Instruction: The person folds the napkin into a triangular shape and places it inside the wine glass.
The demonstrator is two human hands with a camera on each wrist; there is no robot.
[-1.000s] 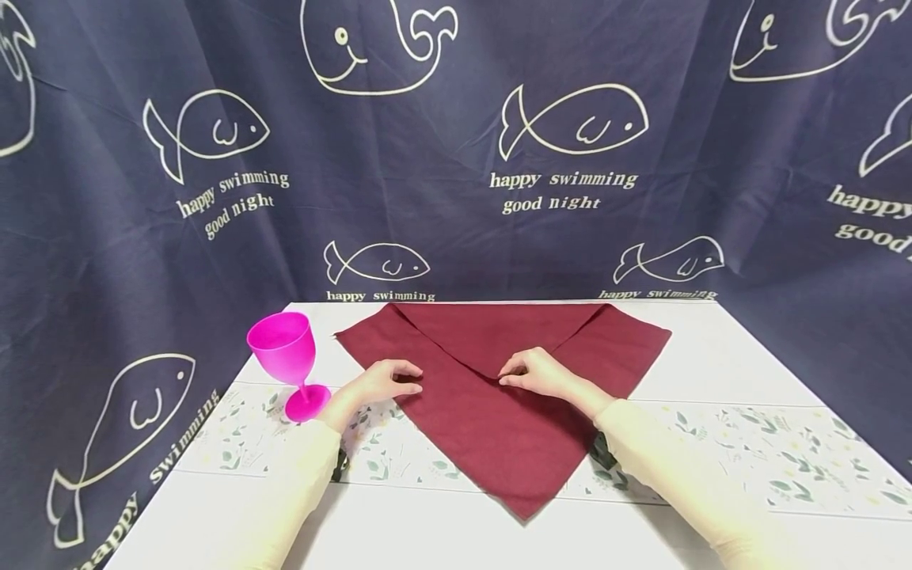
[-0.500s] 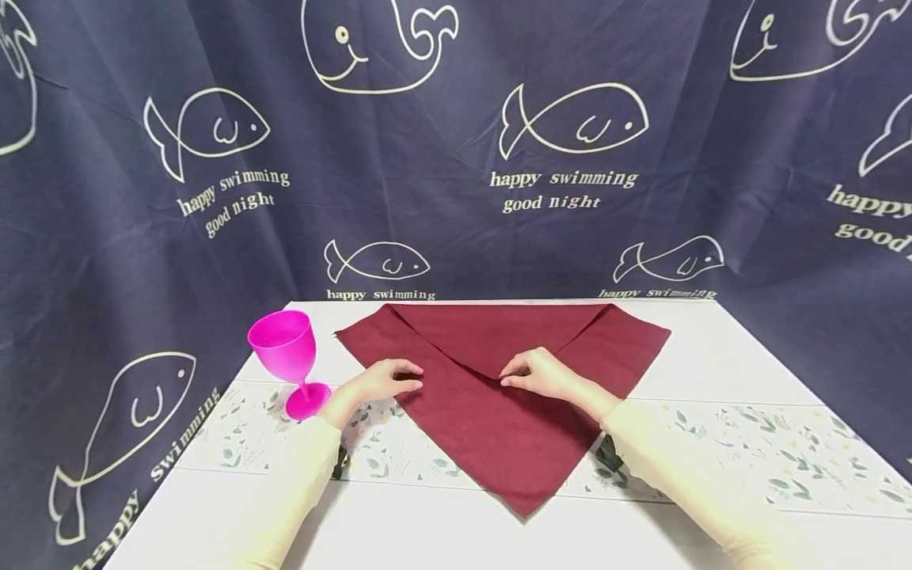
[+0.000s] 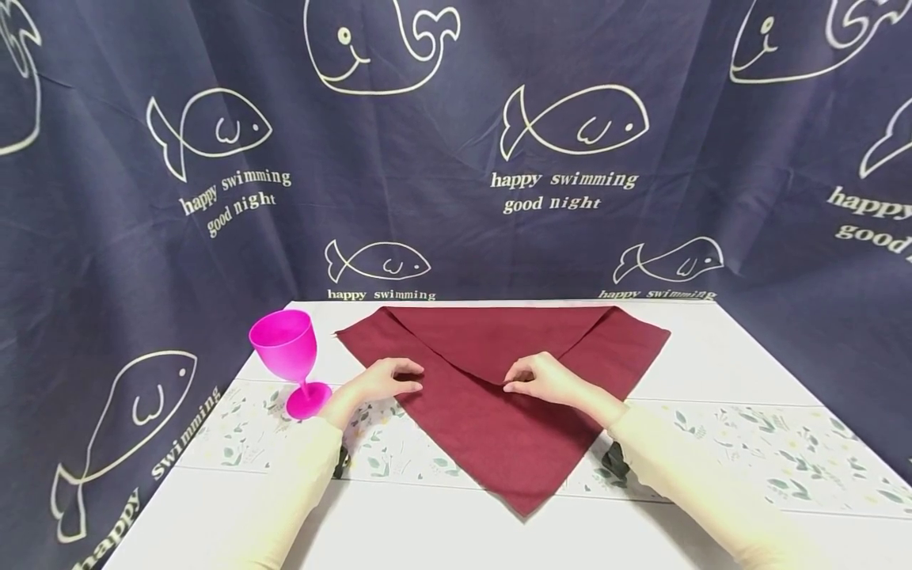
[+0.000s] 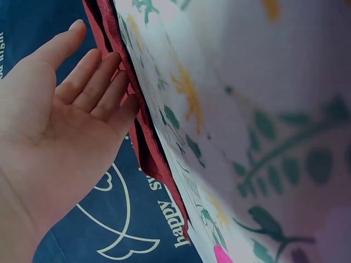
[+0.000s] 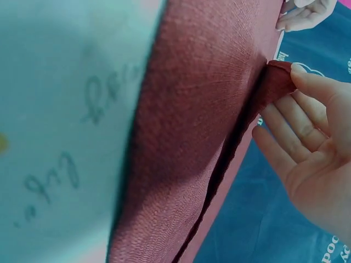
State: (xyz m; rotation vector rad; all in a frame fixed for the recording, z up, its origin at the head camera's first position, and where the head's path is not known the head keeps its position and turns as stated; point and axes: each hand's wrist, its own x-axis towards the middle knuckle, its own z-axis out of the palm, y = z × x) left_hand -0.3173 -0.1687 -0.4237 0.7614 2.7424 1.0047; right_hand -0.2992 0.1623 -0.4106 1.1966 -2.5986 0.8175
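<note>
so the right hand (image 3: 547, 378) has the folded-over flap (image 3: 492, 340) by its tip (image 5: 278, 82), thumb against the fingers in a pinch. from the right wrist you can see that bit of fabric caught there, with the other fingers fairly straight. left hand (image 3: 385, 380) isn't gripping anything: fingers loosely bent, thumb well apart from them, right by the left slanting edge of the dark red cloth (image 3: 513, 451). can't tell if the fingertips actually brush the fabric.

what matters here imo is where that pinched tip sits: off to the left hand's right, near the middle of the cloth, so the right hand is the nearer one, being on it. the cloth lies in front of the person, widest side to side, its fold running left-right along the far side of the table (image 3: 399, 530). flap points back toward the person, and so does the near corner (image 3: 526, 500).

further out, a bright pink goblet (image 3: 285, 348) stands on its foot to the left of the left hand. then a navy curtain (image 3: 442, 198) with whales and fish behind it all.
</note>
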